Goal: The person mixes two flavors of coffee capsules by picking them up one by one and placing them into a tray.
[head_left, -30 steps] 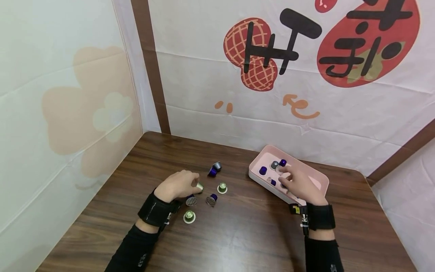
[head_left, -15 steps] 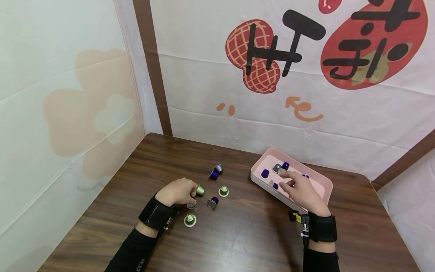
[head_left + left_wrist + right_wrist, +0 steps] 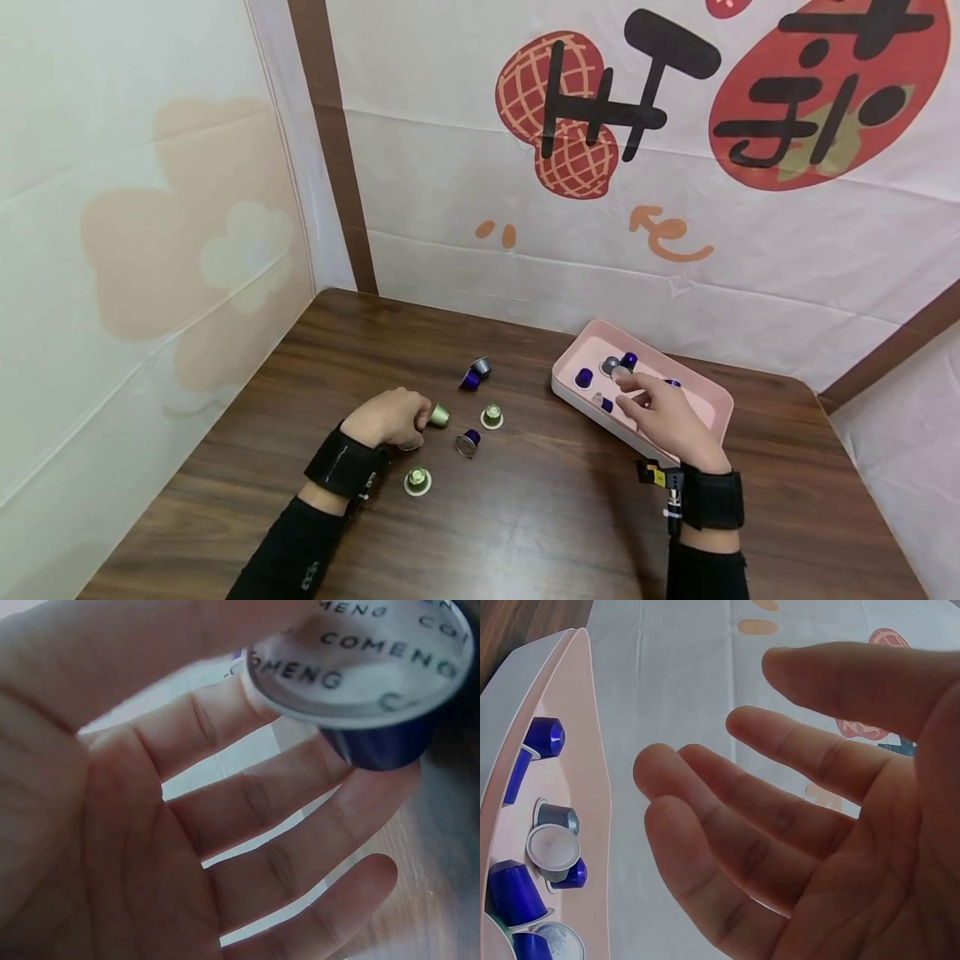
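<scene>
Pink tray [image 3: 716, 398] sits at the right of the wood surface [image 3: 525, 525] and already holds several capsules, blue and grey, some upright and some tipped, as the right wrist view shows [image 3: 547, 851]. Our right hand [image 3: 663, 417] hovers over the tray with its fingers [image 3: 727, 817] spread and loose; it holds nothing.

Our left hand [image 3: 390, 417] rests on the surface among the loose capsules. It pinches a blue capsule [image 3: 375, 682] between thumb and upper fingers, foil face toward the wrist camera, while the lower fingers stay fanned and relaxed. In the head view this capsule is mostly hidden under the hand. A gold capsule [image 3: 439, 414] lies on its side just beside the fingertips. Near it sit a green capsule [image 3: 492, 415], another blue capsule [image 3: 468, 442], a second green one [image 3: 417, 480] close to the wrist, and a blue and grey pair [image 3: 474, 373] farther back.

To do the step well, we judge that:
- we grip the capsule by its rim and body, not by the foil;
- we lift it straight up, so that the gold capsule is not knocked and rolled;
- we keep the right hand clear of the free tray floor;
- we set the capsule down gently rather than drop it.
</scene>
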A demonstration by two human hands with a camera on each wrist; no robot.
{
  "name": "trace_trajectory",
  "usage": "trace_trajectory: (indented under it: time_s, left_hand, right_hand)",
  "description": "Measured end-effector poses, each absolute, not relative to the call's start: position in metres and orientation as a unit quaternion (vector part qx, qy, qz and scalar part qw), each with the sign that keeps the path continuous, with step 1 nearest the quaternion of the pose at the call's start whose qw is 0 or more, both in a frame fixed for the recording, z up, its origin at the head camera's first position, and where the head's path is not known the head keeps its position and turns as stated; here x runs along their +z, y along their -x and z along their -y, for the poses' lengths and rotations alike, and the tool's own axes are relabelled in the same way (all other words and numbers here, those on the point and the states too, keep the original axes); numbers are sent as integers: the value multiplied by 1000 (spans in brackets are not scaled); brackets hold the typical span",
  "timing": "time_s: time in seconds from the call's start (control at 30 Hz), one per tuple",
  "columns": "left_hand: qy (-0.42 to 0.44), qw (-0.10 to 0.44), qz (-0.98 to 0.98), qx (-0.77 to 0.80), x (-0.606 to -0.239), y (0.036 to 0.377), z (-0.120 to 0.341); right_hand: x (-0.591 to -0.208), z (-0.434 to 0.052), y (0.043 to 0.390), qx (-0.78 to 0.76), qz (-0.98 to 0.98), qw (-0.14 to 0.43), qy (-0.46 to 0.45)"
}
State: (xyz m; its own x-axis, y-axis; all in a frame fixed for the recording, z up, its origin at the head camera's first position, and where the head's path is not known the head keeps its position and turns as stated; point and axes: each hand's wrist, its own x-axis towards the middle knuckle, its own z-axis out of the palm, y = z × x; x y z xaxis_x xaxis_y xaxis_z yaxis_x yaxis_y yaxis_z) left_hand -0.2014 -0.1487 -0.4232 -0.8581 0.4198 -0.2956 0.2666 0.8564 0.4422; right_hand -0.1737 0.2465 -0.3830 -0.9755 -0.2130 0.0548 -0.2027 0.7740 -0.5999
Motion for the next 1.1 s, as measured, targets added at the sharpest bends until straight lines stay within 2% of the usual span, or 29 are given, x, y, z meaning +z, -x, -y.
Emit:
trace_trajectory:
  time_s: [0.33,0.47,0.73,1.1]
  left_hand:
    - [-169,182,-949,193,-423,204,157]
    - [-181,136,-954,198,-418,206,158]
    - [-240,1,-939,244,-398,205,145]
    - [-282,-78,-863,412,-383,192,94]
  right_hand:
    - [-384,-243,173,-310,-944,5,115]
    - [-385,-240,175,-305,-943,-2,134]
    - [-394,-227,180,-314,-934,-10,169]
    - [-393,-195,178,-371,-901,-37,222]
